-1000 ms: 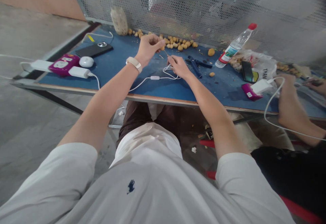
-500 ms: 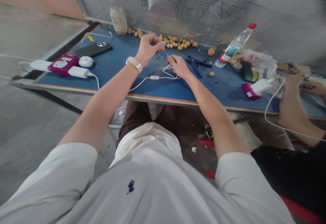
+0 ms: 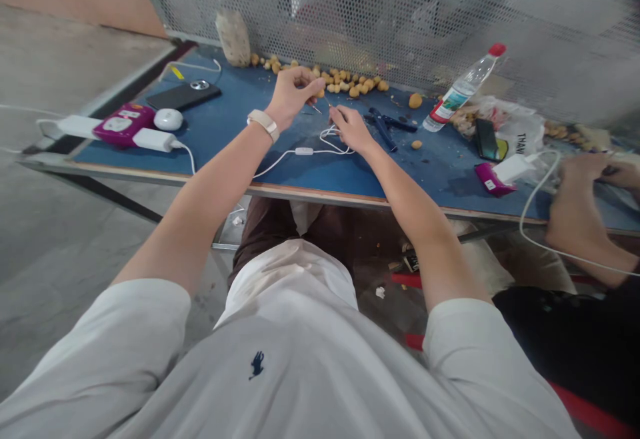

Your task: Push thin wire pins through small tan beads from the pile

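Note:
My left hand (image 3: 296, 92), with a pale band on its wrist, pinches a small yellow-brown lump (image 3: 319, 94) between thumb and fingers. Facing it, my right hand (image 3: 352, 127) is closed round a thin tool with a slender dark shaft (image 3: 327, 100) directed at the lump. Whether the tip touches the lump I cannot tell, and the handle is mostly hidden in my fingers. Loops of white cable (image 3: 330, 142) with an inline switch (image 3: 304, 151) lie below my right hand. Just right of that hand rest dark blue-handled pliers (image 3: 384, 131).
Several similar lumps (image 3: 353, 86) line the mesh panel (image 3: 350, 19). A water bottle (image 3: 457, 96) and plastic bag (image 3: 527, 129) stand right. Left are a phone (image 3: 184, 96), purple power adapter (image 3: 125, 126) and white case (image 3: 169, 120). A co-worker's hands (image 3: 583, 167) are at far right.
My hands keep almost the same place and hold. At the far right, the co-worker's hands have shifted slightly.

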`<state>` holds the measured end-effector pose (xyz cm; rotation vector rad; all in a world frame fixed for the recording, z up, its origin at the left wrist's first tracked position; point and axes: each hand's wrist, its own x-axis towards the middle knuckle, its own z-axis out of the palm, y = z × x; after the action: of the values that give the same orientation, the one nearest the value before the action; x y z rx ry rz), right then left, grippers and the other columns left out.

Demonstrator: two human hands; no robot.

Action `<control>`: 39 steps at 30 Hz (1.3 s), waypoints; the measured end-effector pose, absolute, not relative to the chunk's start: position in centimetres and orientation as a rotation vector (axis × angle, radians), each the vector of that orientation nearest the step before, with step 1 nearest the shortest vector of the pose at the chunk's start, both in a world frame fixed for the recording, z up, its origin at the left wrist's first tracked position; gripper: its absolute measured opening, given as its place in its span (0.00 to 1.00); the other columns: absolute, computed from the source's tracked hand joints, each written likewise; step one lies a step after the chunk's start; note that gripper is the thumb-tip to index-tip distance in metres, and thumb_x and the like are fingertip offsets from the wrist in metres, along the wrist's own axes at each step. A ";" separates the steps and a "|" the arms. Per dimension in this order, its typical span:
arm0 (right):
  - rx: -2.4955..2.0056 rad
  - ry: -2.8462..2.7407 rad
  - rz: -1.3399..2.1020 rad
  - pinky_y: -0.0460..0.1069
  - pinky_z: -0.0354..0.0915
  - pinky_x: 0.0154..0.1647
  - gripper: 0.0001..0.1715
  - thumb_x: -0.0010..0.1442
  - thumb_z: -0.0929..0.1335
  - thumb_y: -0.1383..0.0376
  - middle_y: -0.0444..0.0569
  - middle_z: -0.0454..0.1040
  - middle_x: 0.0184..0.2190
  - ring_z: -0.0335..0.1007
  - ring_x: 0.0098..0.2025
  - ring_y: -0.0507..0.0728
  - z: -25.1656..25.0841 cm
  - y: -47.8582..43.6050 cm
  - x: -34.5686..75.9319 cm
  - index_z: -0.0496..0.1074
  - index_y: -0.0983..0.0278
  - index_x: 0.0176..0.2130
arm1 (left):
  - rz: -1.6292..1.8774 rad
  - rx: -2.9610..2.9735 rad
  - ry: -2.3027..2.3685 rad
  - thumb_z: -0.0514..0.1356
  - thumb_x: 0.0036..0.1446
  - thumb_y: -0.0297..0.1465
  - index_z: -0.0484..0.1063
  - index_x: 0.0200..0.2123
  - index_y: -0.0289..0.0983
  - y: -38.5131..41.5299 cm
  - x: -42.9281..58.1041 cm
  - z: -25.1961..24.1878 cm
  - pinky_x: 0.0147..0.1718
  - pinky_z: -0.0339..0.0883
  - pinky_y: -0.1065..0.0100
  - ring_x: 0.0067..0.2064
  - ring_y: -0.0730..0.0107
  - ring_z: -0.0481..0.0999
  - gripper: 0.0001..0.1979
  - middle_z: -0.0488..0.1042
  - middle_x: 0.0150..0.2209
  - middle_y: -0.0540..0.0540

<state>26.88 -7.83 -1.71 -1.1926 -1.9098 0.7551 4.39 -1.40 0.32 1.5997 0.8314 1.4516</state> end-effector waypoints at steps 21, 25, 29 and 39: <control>-1.134 -1.921 0.736 0.55 0.79 0.32 0.59 0.71 0.65 0.07 0.52 0.77 0.38 0.76 0.36 0.61 -1.9 -7.7 27.0 0.76 0.57 0.48 | 1.451 1.681 0.738 0.89 0.64 0.54 0.85 0.32 0.53 -1.5 4.4 0.3 0.48 0.81 0.50 0.37 0.65 0.71 0.22 0.90 0.35 0.51; -1.142 -1.927 0.719 0.54 0.77 0.31 0.60 0.68 0.63 0.05 0.50 0.73 0.35 0.75 0.36 0.61 -1.7 -8.0 26.9 0.74 0.56 0.44 | 1.437 1.692 0.753 0.84 0.71 0.37 0.87 0.33 0.50 -1.7 4.4 0.5 0.48 0.80 0.53 0.38 0.66 0.75 0.14 0.90 0.35 0.52; -1.167 -1.935 0.700 0.55 0.75 0.31 0.61 0.65 0.62 0.03 0.48 0.69 0.34 0.72 0.36 0.61 -1.3 -8.3 26.6 0.71 0.54 0.42 | 1.458 1.691 0.747 0.86 0.64 0.44 0.88 0.33 0.54 -1.6 4.4 0.4 0.47 0.78 0.52 0.38 0.65 0.75 0.13 0.89 0.34 0.52; -1.197 -1.926 0.727 0.55 0.77 0.32 0.59 0.70 0.63 0.06 0.49 0.72 0.36 0.73 0.36 0.61 -1.3 -8.3 26.7 0.75 0.55 0.48 | 1.475 1.686 0.684 0.87 0.41 0.76 0.87 0.32 0.59 -1.3 4.8 0.1 0.47 0.78 0.45 0.39 0.59 0.75 0.33 0.90 0.34 0.49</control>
<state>26.67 -8.35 -1.28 -1.1966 -1.9257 0.7270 4.78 -1.29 0.10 1.6859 0.6839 1.4748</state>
